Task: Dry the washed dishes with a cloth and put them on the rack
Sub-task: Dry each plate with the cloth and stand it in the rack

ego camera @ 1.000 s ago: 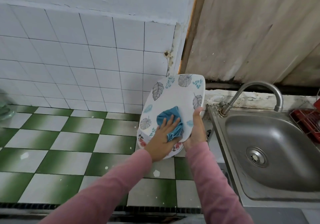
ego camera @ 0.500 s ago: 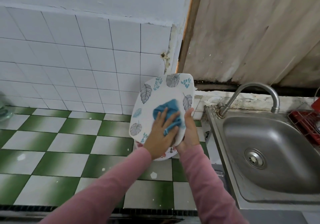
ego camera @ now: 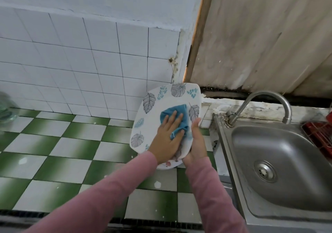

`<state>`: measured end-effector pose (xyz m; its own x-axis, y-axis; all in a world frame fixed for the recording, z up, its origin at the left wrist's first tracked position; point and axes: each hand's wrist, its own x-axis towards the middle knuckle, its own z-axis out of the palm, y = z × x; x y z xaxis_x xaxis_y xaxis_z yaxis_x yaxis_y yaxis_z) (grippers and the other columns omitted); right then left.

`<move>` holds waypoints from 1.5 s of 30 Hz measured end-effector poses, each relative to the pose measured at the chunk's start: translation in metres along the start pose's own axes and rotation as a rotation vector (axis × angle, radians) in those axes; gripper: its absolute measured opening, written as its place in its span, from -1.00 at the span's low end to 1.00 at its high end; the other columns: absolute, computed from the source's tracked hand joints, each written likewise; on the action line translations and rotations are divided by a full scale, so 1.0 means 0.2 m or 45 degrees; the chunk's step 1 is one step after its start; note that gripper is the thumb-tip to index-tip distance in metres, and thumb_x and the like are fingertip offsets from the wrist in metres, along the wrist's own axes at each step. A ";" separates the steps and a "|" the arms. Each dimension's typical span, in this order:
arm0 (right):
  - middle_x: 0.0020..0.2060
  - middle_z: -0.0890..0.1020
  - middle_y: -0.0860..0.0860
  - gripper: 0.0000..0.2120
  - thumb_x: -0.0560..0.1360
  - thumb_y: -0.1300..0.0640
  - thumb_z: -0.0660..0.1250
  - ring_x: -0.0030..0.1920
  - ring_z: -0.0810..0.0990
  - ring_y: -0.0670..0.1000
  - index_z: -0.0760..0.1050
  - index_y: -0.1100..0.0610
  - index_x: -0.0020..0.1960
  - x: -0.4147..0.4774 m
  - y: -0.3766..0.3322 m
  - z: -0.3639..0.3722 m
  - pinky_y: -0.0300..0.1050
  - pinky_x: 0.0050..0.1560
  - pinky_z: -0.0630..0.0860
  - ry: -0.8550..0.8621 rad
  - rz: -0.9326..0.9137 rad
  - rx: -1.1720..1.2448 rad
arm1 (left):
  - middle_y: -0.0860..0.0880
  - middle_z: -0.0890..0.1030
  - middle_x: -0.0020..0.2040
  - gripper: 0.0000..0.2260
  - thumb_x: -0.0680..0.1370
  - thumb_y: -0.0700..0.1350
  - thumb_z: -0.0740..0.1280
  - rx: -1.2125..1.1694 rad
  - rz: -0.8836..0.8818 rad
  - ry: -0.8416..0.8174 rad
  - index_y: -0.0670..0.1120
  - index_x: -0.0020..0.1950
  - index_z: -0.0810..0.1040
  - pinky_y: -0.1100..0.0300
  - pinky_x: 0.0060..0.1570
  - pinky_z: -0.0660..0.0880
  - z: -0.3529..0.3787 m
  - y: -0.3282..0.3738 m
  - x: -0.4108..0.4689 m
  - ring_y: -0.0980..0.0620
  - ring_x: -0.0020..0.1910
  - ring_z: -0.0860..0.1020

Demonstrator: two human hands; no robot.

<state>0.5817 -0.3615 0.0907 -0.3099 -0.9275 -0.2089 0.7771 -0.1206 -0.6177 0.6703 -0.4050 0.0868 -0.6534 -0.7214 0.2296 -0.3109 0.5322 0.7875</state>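
The leaf-patterned plate (ego camera: 152, 123) is gripped at its edge by the right hand (ego camera: 196, 146), while a blue cloth (ego camera: 177, 113) is pressed against its face by the flat-fingered left hand (ego camera: 166, 142).

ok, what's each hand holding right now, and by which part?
The right hand grips the plate by its lower right edge, thumb on the face. The left hand grips nothing: it presses the cloth flat on the plate.

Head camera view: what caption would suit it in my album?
Left hand presses a blue cloth against a white leaf-patterned plate that the right hand grips by its edge, beside a steel sink.
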 end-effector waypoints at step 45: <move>0.30 0.56 0.26 -0.38 0.52 -0.21 0.22 0.31 0.52 0.31 0.39 0.14 0.46 -0.17 0.02 0.02 0.37 0.40 0.33 -0.005 0.064 -0.127 | 0.06 -0.16 0.60 -0.40 0.59 0.22 -0.09 0.182 0.060 0.187 0.05 0.58 -0.13 0.02 0.55 -0.26 -0.07 -0.03 0.16 0.02 0.57 -0.27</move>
<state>0.5976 -0.3312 0.0991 -0.2698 -0.9328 -0.2388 0.7333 -0.0383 -0.6788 0.6605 -0.4383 0.0977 -0.5654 -0.7452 0.3536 -0.3840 0.6172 0.6867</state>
